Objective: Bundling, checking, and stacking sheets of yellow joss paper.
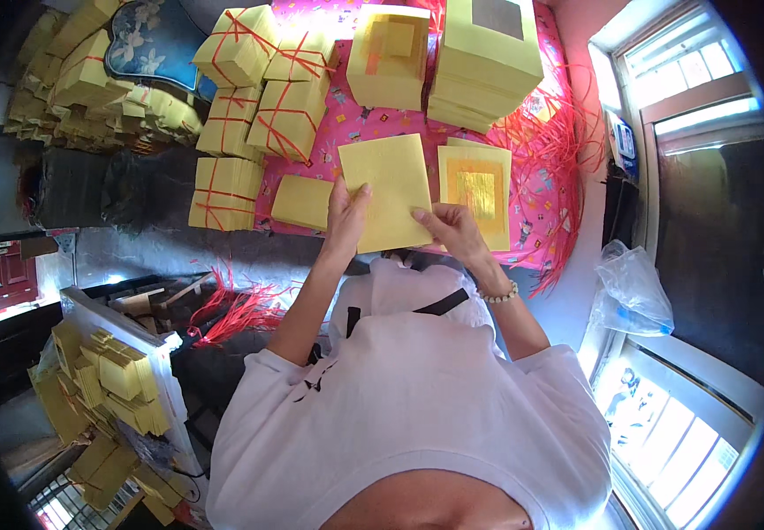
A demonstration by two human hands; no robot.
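Between my two hands I hold a yellow paper sheet (388,190), possibly a thin stack, tilted over the near edge of the table. My left hand (345,210) grips its left edge, thumb on top. At its lower right side my right hand (454,228) pinches it, thumb on top too. Just right of it lies yellow paper with a gold foil square (476,193) in an orange border. To the left, a low yellow paper stack (304,202) sits by the table's near edge. The fingers beneath the sheet are hidden.
Yellow bundles tied with red string (224,193) stand at the left of the pink patterned tabletop (541,212). Tall paper stacks (486,66) fill the back. Loose red strings (567,132) hang along the right edge. A clear plastic bag (634,290) hangs at right.
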